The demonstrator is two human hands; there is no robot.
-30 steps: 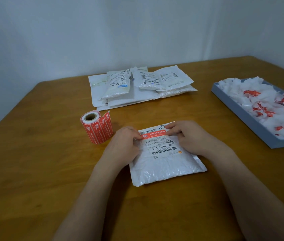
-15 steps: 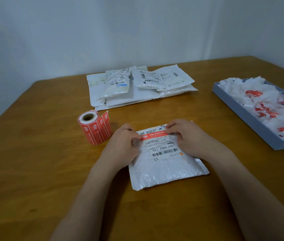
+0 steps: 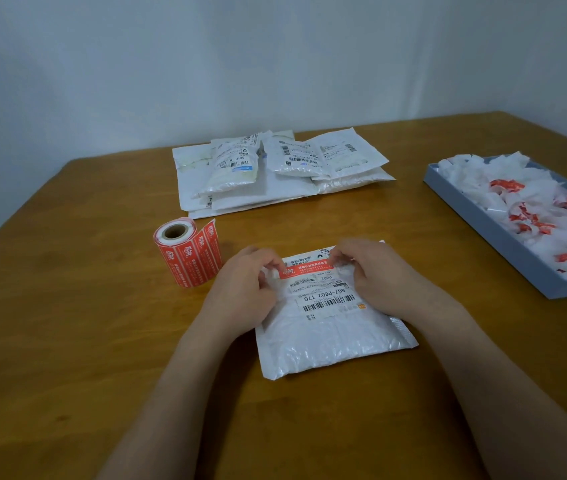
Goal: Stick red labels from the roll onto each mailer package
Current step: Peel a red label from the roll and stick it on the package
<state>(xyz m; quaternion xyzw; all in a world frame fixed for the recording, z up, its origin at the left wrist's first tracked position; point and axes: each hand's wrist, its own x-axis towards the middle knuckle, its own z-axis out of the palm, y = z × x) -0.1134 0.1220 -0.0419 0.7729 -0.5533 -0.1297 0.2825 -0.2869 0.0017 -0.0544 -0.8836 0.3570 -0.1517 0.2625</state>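
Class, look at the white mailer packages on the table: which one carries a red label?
The mailer lying alone under both hands, nearest the camera; a red label crosses its top. The mailers in the far pile show none.

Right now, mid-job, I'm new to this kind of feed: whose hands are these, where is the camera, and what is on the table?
There is no machine here. A person wears one wide-angle camera on the head, looking forward and down, so you see their own two bare hands. The left hand and right hand rest on a white mailer lying on the wooden table, fingertips at the two ends of a red label across its top. I cannot tell if they pinch or press it. Left of the mailer stands the roll of red labels. Farther back is a pile of white mailers. At the right, a grey tray holds crumpled white and red scraps.
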